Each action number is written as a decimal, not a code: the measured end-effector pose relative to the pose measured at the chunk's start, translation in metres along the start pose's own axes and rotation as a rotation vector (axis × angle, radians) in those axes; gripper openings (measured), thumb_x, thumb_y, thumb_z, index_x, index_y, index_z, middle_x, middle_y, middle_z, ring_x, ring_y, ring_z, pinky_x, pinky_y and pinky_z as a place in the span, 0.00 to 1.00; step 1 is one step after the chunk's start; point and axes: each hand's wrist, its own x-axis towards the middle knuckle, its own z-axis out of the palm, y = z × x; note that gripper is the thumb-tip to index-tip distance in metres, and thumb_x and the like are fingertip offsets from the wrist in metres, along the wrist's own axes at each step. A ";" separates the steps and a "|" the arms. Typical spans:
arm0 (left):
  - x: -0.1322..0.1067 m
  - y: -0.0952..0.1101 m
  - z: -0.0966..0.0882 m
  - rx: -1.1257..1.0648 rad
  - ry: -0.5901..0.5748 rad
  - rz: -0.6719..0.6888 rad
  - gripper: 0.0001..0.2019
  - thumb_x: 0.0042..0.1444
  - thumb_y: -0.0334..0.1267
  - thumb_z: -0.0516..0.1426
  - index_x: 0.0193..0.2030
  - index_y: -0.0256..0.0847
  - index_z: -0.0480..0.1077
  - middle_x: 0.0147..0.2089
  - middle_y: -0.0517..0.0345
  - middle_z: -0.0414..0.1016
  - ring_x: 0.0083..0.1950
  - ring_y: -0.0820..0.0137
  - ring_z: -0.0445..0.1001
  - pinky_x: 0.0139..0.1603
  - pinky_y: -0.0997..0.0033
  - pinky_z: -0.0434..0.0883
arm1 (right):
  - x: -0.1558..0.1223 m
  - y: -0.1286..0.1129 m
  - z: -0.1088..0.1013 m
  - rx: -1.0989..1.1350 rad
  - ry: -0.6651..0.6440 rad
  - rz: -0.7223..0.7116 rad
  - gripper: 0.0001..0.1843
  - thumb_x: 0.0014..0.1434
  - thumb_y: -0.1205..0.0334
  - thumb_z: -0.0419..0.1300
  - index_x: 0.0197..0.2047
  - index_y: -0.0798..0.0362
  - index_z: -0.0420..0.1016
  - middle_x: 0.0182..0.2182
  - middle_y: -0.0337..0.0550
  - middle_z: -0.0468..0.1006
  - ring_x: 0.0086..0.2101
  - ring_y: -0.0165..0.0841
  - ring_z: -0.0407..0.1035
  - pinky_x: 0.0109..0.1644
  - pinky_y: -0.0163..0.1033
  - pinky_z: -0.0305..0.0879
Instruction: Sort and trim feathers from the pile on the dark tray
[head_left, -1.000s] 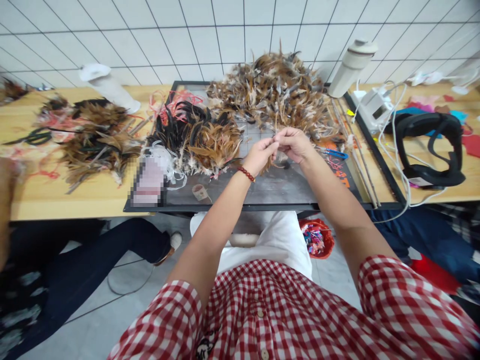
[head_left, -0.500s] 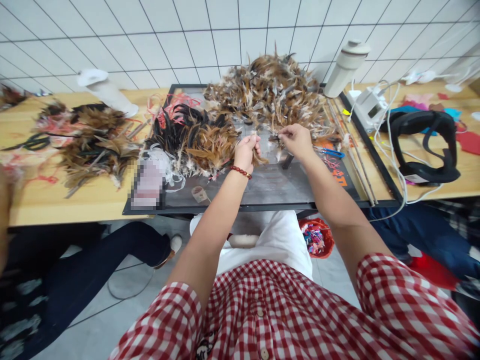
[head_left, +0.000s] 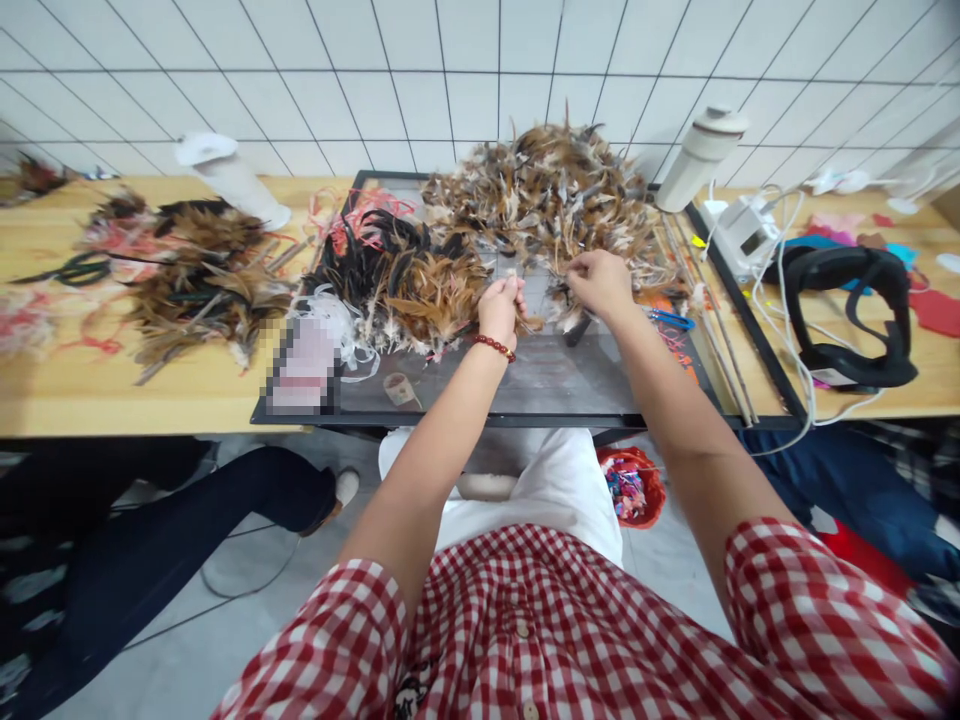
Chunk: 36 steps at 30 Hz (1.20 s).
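Note:
My left hand (head_left: 501, 308), with a red bead bracelet on its wrist, is closed around a small bunch of brown feathers (head_left: 528, 323) above the dark mat (head_left: 555, 380). My right hand (head_left: 598, 283) is closed in a pinch at the near edge of the big loose pile of brown feathers (head_left: 547, 195), its fingers on feathers there. The two hands are a short way apart. A bundle of black and orange-brown feathers (head_left: 409, 275) lies just left of my left hand.
More feather bundles (head_left: 187, 270) and scissors (head_left: 64, 270) lie on the wooden table at left. Thin sticks (head_left: 712, 320), blue-handled scissors (head_left: 671, 320), a white bottle (head_left: 701, 150), a cabled white device (head_left: 742, 230) and a black headset (head_left: 855, 300) stand right. Another person's legs (head_left: 187, 520) show below left.
My hands, together a second ago, have parted. The right hand has reached forward to the edge of the loose feather pile while the left keeps its small bunch.

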 end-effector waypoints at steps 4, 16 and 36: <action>0.001 -0.004 0.001 0.033 -0.007 0.057 0.15 0.71 0.32 0.57 0.29 0.39 0.67 0.20 0.70 0.60 0.18 0.83 0.60 0.22 0.80 0.58 | 0.025 -0.019 0.017 -0.063 -0.034 0.114 0.19 0.66 0.51 0.62 0.46 0.56 0.86 0.51 0.66 0.84 0.56 0.60 0.76 0.62 0.65 0.68; 0.014 -0.014 0.000 -0.138 0.012 0.102 0.13 0.68 0.34 0.61 0.29 0.38 0.71 0.25 0.65 0.73 0.26 0.80 0.71 0.34 0.78 0.69 | -0.020 -0.044 0.006 0.640 -0.006 -0.037 0.15 0.59 0.53 0.62 0.24 0.50 0.67 0.21 0.35 0.68 0.28 0.31 0.61 0.37 0.38 0.60; 0.012 -0.014 -0.007 -0.154 -0.225 0.168 0.14 0.68 0.35 0.61 0.28 0.40 0.71 0.25 0.65 0.69 0.29 0.78 0.71 0.41 0.76 0.72 | -0.023 -0.037 0.012 1.242 -0.133 0.195 0.33 0.39 0.30 0.77 0.28 0.51 0.76 0.22 0.36 0.74 0.22 0.23 0.58 0.26 0.33 0.52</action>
